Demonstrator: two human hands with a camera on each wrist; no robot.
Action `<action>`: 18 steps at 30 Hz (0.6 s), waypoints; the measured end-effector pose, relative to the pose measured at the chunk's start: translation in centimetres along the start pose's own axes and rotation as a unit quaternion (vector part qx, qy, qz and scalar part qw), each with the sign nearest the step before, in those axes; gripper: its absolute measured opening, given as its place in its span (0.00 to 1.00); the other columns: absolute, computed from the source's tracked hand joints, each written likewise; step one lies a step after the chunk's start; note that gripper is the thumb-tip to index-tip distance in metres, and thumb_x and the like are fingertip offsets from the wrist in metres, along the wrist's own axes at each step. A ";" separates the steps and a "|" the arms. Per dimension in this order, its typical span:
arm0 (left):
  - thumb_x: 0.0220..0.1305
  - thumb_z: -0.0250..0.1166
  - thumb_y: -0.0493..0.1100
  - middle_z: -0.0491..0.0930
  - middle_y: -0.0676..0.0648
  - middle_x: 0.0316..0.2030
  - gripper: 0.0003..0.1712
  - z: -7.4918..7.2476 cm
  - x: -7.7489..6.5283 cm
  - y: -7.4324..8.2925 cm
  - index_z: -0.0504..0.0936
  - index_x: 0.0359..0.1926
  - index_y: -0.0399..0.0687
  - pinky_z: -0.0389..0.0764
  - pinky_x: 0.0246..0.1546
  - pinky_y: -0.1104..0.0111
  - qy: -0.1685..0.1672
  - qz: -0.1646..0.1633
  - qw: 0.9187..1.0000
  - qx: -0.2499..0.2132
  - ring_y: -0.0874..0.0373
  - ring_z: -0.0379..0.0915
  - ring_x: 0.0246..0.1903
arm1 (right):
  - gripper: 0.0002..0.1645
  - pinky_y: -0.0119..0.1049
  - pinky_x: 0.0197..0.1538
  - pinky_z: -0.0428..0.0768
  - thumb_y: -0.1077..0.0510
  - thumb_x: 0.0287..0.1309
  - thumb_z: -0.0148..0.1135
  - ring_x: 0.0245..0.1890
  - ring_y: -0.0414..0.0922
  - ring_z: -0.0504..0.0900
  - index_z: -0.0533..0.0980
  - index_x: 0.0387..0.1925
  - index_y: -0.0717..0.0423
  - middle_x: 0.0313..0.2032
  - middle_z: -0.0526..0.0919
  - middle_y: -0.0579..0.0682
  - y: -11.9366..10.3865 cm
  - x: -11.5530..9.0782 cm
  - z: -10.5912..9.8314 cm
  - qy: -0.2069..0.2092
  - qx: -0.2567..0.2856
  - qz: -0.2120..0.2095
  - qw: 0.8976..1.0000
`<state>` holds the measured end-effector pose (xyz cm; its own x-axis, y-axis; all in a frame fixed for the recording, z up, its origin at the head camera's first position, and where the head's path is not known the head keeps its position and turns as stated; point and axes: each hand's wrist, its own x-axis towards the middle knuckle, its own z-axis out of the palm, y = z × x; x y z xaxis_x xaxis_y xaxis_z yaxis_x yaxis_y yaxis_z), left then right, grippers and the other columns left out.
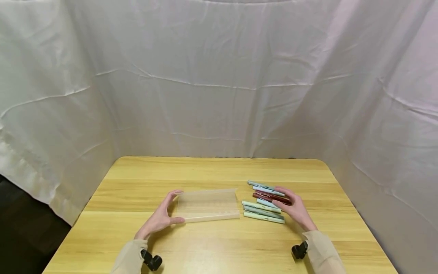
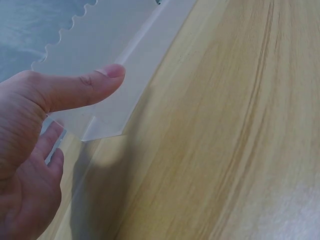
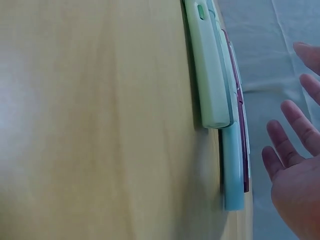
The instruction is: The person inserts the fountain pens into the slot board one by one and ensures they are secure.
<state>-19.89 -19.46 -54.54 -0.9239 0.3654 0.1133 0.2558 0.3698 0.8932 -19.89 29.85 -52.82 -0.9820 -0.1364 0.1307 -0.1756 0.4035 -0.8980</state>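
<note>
A clear plastic rack (image 1: 208,205) with a row of notches along one edge stands left of the middle of the table. My left hand (image 1: 161,217) grips its left end, thumb (image 2: 95,87) at the front lip and fingers reaching round to the back. Several capped pens, including a dark red pen (image 1: 263,196), a light blue pen (image 1: 268,190) and a pale green pen (image 1: 264,218), lie side by side to the right of the rack. Above their right ends hovers my right hand (image 1: 295,209), fingers spread and holding nothing.
The wooden table (image 1: 219,247) has rounded far corners. A pale cloth curtain (image 1: 219,95) hangs behind it and on both sides. A small black device (image 1: 150,260) is strapped at the left wrist, and another black device (image 1: 299,250) at the right.
</note>
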 end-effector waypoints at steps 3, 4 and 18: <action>0.48 0.79 0.40 0.56 0.35 0.76 0.54 0.0 0.0 0.0 0.59 0.73 0.45 0.46 0.71 0.27 -0.001 0.007 1.000 0.004 0.28 0.46 0.76 | 0.31 0.35 0.51 0.85 0.56 0.65 0.66 0.55 0.48 0.81 0.71 0.67 0.61 0.66 0.73 0.65 -0.1 0.5 0.0 0.002 -0.014 0.002 1.000; 0.48 0.79 0.40 0.56 0.35 0.76 0.54 0.0 0.1 0.0 0.60 0.73 0.46 0.46 0.71 0.26 0.000 0.007 1.000 0.004 0.28 0.46 0.76 | 0.31 0.40 0.54 0.85 0.56 0.65 0.66 0.57 0.50 0.80 0.71 0.67 0.61 0.66 0.73 0.65 -0.1 0.7 0.0 0.002 -0.020 -0.001 1.000; 0.44 0.81 0.40 0.57 0.35 0.76 0.58 0.6 0.1 -0.1 0.58 0.74 0.47 0.46 0.71 0.27 0.018 -0.002 1.000 -0.008 0.31 0.47 0.76 | 0.31 0.69 0.71 0.66 0.54 0.66 0.65 0.69 0.65 0.68 0.71 0.66 0.61 0.66 0.75 0.64 0.3 3.6 -0.5 -0.020 -0.060 0.008 0.998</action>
<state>-19.84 -18.97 -54.87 -0.9344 0.3336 0.1253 0.2483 0.3574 0.9003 -23.50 29.97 -52.40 -0.9817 -0.1640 0.0969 -0.1685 0.5105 -0.8432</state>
